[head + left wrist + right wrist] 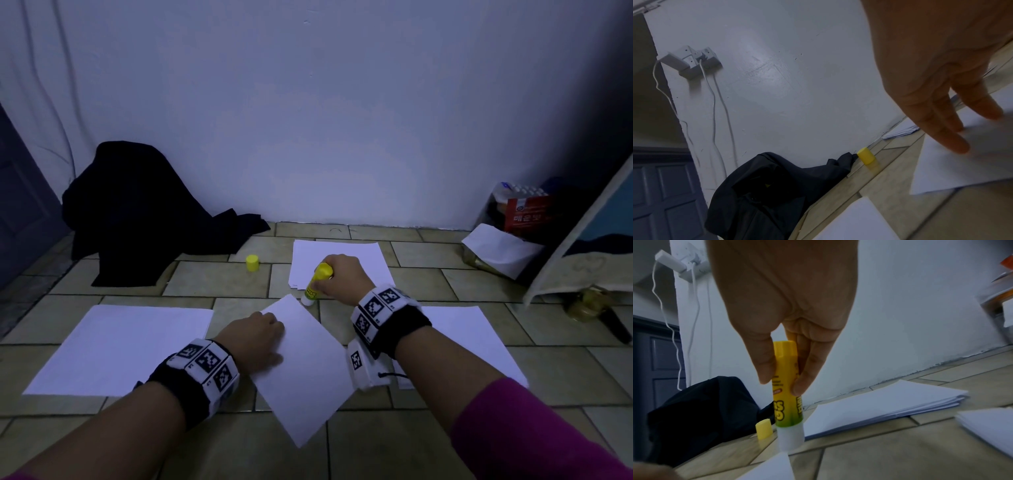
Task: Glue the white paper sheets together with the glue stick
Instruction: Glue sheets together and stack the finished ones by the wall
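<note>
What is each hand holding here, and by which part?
Right hand grips the glue stick by its upper barrel. Left hand holds nothing; its fingers press flat on the sheet.

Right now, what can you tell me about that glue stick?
The glue stick is a yellow tube with a green band and printed lettering. Its cap is off and stands apart on the tiled floor. The white glue end points down, at the far corner of the angled sheet. The right hand grips the upper half, fingers curled round it, holding it nearly upright.
</note>
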Tool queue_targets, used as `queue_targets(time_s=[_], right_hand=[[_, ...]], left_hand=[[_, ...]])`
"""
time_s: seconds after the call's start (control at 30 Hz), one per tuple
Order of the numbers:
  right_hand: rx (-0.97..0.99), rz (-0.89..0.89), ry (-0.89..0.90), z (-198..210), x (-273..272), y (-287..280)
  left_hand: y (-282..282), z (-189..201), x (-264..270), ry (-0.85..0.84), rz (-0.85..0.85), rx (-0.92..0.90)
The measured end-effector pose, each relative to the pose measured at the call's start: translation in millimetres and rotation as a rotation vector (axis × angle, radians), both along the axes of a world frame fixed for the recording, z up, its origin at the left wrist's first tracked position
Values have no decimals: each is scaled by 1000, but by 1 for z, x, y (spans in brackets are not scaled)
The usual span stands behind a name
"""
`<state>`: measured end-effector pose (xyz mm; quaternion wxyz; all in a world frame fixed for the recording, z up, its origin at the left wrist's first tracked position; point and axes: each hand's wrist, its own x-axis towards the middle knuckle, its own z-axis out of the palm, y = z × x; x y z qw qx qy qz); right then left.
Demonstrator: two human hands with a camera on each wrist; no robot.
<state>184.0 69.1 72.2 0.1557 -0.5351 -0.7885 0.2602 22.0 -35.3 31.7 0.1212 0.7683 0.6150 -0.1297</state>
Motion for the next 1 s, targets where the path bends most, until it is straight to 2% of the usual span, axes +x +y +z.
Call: queue_targets(time_s=[0.23, 0.4, 0.67, 0.83, 1.0], right_hand=[[4, 72, -35, -5, -32, -7], [29, 165, -191, -6, -39, -6], [26, 365, -445, 14, 3, -23], [-56, 372, -444, 14, 36, -31], [-114, 418, -511, 14, 58, -34]], left_hand=[[1, -6, -5, -15, -8, -15], [4, -8, -8, -35, -1, -21], [9, -11, -13, -94, 29, -46], [13, -6, -14, -112, 69, -57], [15, -7, -19, -25, 30, 10]])
